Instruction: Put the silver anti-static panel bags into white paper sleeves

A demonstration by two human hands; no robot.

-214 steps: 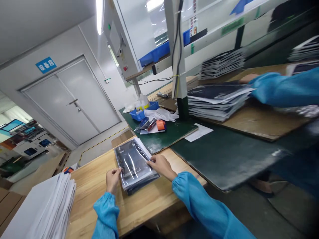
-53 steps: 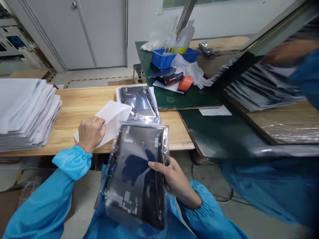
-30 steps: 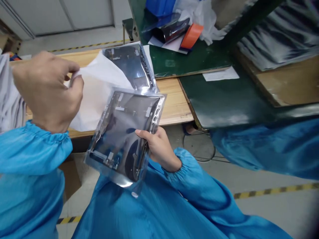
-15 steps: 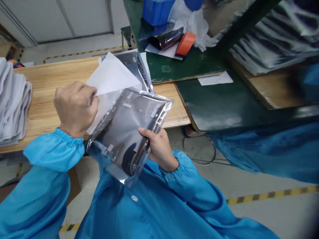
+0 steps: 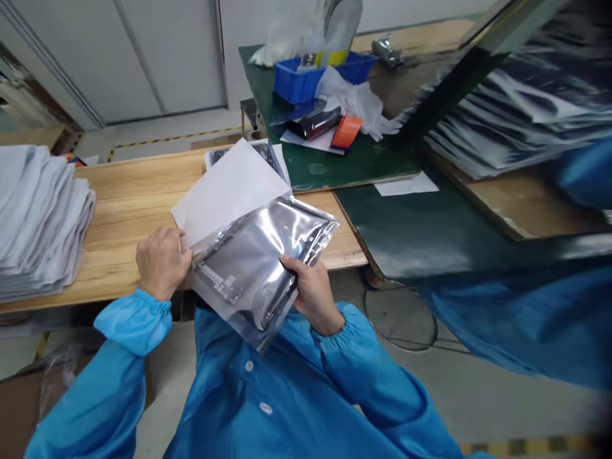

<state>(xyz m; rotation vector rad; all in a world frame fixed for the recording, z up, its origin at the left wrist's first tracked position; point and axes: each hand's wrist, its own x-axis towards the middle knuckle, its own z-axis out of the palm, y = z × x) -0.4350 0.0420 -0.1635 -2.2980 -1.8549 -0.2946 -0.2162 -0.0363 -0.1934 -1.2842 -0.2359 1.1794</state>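
My right hand (image 5: pixel 314 292) grips the right edge of a clear plastic bag (image 5: pixel 253 255), thumb on top; a flat dark panel with small pale labels lies inside it. My left hand (image 5: pixel 164 260) is closed, pinching the lower left corner of a white sheet (image 5: pixel 232 191). This sheet meets the bag's upper left edge and partly covers another dark panel (image 5: pixel 268 156) on the wooden table. Bright reflections hide part of the bagged panel.
Stacked white sheets (image 5: pixel 43 223) stand on the wooden table (image 5: pixel 129 191) at left. The green table (image 5: pixel 335 169) holds a blue bin (image 5: pixel 296 85), orange tape (image 5: pixel 347 131) and white gloves (image 5: pixel 356 102). A person's blue sleeve (image 5: pixel 526 312) is at right.
The view has tilted up, showing more of the far table. My left hand has moved down beside the bag with the white sheet's corner, and the sheet lies flatter. Reflections on the bag have grown.
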